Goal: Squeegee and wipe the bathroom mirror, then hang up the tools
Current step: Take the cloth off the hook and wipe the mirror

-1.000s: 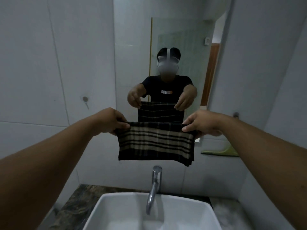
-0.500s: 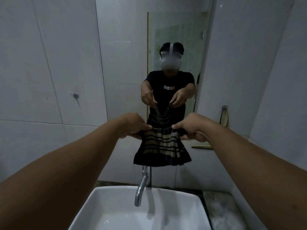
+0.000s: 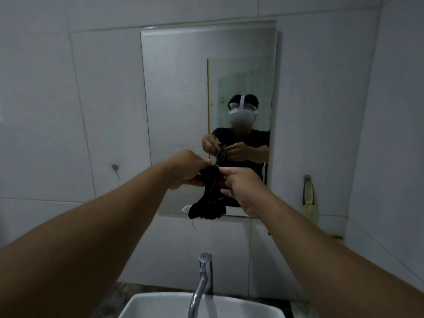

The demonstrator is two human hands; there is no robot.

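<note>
Dark cloth (image 3: 210,193): bunched, pinched between left hand (image 3: 187,172) and right hand (image 3: 238,183), both clamped on its top; bulk hanging below the fingers, before mirror (image 3: 179,92)

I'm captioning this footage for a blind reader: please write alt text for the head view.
Two bare hands, left hand and right hand, hold a bunched dark cloth up in front of a wall mirror that reflects the person. Below are a chrome faucet and white sink; a yellow-green squeegee hangs on the wall to the right.
</note>
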